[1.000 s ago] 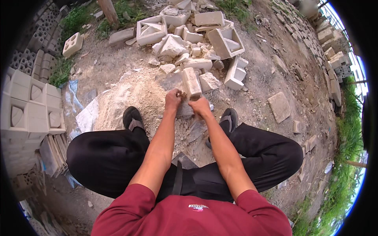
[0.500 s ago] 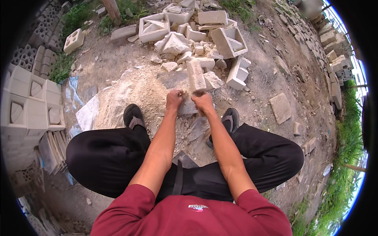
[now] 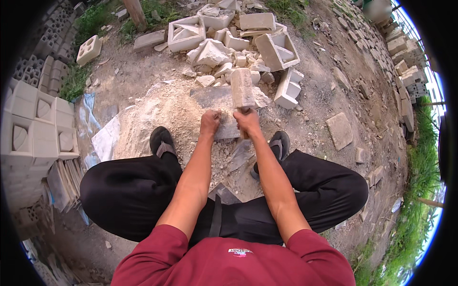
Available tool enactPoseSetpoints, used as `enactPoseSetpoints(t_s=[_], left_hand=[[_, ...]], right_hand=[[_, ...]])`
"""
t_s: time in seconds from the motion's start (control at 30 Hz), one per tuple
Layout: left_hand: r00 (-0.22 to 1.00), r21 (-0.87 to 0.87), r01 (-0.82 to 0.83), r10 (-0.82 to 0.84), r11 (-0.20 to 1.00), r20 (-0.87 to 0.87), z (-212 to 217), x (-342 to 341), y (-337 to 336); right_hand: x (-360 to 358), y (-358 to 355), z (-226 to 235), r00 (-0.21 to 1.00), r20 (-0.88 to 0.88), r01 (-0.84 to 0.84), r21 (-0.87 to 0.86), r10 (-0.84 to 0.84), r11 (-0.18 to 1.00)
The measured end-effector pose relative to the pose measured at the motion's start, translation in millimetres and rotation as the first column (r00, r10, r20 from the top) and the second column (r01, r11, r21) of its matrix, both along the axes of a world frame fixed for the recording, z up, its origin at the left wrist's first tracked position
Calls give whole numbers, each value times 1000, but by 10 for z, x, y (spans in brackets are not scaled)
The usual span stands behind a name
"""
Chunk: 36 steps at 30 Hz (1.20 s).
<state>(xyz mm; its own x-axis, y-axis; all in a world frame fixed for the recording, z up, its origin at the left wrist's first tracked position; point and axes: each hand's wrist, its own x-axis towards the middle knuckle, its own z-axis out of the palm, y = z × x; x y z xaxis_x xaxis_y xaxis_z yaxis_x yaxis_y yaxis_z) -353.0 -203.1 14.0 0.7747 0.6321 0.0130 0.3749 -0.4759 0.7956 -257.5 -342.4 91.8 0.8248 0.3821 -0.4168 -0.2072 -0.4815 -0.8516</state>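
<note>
My right hand [image 3: 247,123] is closed round the handle of a mallet with a thick, block-shaped, dusty head [image 3: 242,88]. The head stands raised just beyond my fist, over a flat grey slab [image 3: 228,129] on the ground. Beside it, to the left, my left hand [image 3: 210,122] is curled closed low over the slab. What its fingers hold, if anything, is hidden. Pale crumbs and small fragments lie on the slab between my hands. A mound of light rubble powder [image 3: 160,112] spreads to the left of my left hand.
Beyond the slab lies a heap of broken pale blocks [image 3: 210,52], with a broken hollow block [image 3: 287,89] at its right. A flat square slab [image 3: 339,131] rests on the dirt farther right. Stacked blocks [image 3: 45,114] stand at the left. My sandalled feet flank the work spot.
The mallet has swung up a little and turned, its head now higher and slightly to the right. My left hand has barely moved.
</note>
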Motion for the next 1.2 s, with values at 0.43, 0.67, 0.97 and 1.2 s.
enactPoseSetpoints(t_s=[0.43, 0.67, 0.97, 1.2], left_hand=[[999, 53, 38, -39, 998, 27, 0, 45, 15], [994, 98, 101, -104, 990, 28, 113, 261, -121], [994, 6, -32, 31, 999, 107, -40, -27, -30], [994, -27, -92, 94, 995, 55, 3, -37, 38]], right_hand=[[-11, 2, -29, 1000, 1, 7, 88, -7, 996], [-119, -301, -750, 966, 259, -4, 38, -6, 999], [-85, 111, 175, 996, 38, -80, -11, 80, 997], [-167, 25, -329, 954, 176, -160, -386, 243, 908]])
